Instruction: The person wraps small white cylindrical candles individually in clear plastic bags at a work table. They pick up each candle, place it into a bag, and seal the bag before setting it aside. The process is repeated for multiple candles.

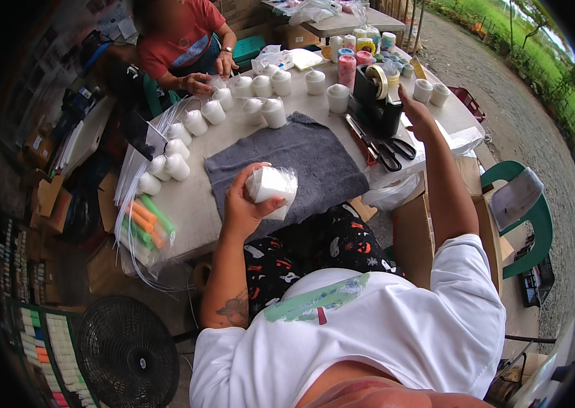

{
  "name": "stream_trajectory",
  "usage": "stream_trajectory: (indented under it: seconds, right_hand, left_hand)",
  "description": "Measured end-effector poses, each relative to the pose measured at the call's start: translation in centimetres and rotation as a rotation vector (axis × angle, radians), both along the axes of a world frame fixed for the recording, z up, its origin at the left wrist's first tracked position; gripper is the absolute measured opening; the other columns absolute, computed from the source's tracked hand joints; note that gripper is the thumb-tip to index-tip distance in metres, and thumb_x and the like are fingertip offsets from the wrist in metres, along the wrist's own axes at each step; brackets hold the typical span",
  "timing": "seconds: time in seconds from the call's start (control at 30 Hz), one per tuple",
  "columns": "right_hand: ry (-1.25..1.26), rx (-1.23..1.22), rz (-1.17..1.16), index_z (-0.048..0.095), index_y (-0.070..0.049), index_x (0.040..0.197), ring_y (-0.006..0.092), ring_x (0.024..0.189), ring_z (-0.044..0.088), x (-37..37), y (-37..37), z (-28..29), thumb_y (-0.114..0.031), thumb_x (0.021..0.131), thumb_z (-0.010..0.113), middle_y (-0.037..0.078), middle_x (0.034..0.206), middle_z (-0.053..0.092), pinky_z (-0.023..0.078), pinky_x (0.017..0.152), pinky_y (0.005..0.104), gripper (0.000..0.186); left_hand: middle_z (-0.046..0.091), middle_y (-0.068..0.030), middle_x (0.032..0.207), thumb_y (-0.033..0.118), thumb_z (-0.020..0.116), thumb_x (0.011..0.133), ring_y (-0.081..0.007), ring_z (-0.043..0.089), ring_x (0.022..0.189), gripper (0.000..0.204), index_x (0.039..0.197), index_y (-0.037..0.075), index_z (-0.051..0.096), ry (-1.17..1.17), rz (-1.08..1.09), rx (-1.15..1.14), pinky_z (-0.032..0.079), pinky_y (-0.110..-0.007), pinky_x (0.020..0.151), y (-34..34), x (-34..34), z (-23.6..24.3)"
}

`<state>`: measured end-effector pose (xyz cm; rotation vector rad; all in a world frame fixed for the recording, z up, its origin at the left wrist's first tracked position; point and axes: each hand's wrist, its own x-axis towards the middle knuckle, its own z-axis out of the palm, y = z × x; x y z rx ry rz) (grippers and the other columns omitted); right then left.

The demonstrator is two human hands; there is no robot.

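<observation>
My left hand [250, 200] is closed around a white candle [274, 185] in clear plastic wrap, held above a dark grey towel [287, 160]. The loose film stands out past the candle's edges. At the right side of the table my right hand [418, 115] reaches beside a black tape dispenser [388, 112] with a roll of tape [376, 81] in it. Its fingers look stretched out, with nothing visible in them. Scissors [396, 153] and a slim tool with a red end [362, 139] lie just left of my right forearm.
Several white wrapped candles [196, 122] curve along the table's [192, 180] far and left sides. Orange and green sticks [145, 221] lie in plastic at the left corner. Across the table a person in a red shirt [182, 37] handles clear film. A black fan [129, 343] stands lower left.
</observation>
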<state>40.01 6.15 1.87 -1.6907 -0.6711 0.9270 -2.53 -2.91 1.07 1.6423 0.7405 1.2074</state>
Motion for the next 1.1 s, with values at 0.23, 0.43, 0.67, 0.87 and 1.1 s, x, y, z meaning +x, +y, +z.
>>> stream_trajectory:
  seconds: [0.23, 0.43, 0.67, 0.87, 1.1]
  right_hand:
    - [0.143, 0.304, 0.165, 0.065, -0.01, 0.112, 0.0173, 0.123, 0.041, -0.1, -0.8, 0.1, -0.034, 0.085, 0.07, 0.003, 0.115, 0.063, 0.028, 0.1, 0.049, 0.037]
    - [-0.075, 0.529, 0.175, 0.069, 0.003, 0.091, 0.0125, 0.098, 0.057, 2.4, -3.2, -6.9, -0.013, 0.088, 0.069, 0.009, 0.104, 0.067, 0.043, 0.086, 0.0247, 0.017]
    - [0.01, 0.494, 0.451, 0.047, -0.009, 0.129, 0.0111, 0.083, 0.057, -9.8, -10.8, 1.0, -0.033, 0.095, 0.057, 0.002, 0.085, 0.058, 0.046, 0.074, 0.0248, 0.043]
    - [0.19, 0.842, 0.77, 0.035, -0.009, 0.137, 0.0088, 0.08, 0.052, -20.3, -12.0, 1.2, -0.01, 0.091, 0.064, 0.004, 0.094, 0.052, 0.046, 0.071, 0.023, 0.054]
    - [0.371, 0.773, 0.902, 0.037, -0.006, 0.137, 0.0111, 0.083, 0.058, -14.7, -11.3, 2.3, -0.001, 0.089, 0.063, 0.001, 0.087, 0.051, 0.052, 0.069, 0.0244, 0.055]
  left_hand:
    - [0.06, -0.0076, 0.115, 0.022, 0.087, 0.068, -0.0161, 0.06, 0.1, 0.067, 0.123, 0.003, 0.053, 0.009, -0.001, -0.004, 0.051, -0.031, 0.087, -1.0, 0.4, -0.2]
    - [0.061, -0.0075, 0.112, 0.024, 0.088, 0.066, -0.0161, 0.061, 0.097, 0.068, 0.121, 0.003, 0.054, 0.008, 0.002, 0.033, 0.053, -0.031, 0.084, -0.6, 0.5, 0.8]
    - [0.061, -0.0067, 0.11, 0.023, 0.089, 0.064, -0.0157, 0.06, 0.098, 0.071, 0.123, 0.005, 0.054, 0.136, 0.106, 0.177, 0.051, -0.03, 0.084, -0.5, 1.3, 0.8]
    - [0.062, -0.0105, 0.112, 0.024, 0.091, 0.06, -0.0175, 0.061, 0.1, 0.074, 0.123, 0.007, 0.054, 0.274, 0.166, 0.457, 0.052, -0.032, 0.084, -1.1, 1.5, 2.1]
    - [0.064, -0.0099, 0.111, 0.028, 0.092, 0.055, -0.0203, 0.063, 0.099, 0.077, 0.12, 0.007, 0.056, 0.071, 0.127, 0.202, 0.052, -0.035, 0.086, -2.1, -1.2, 2.3]
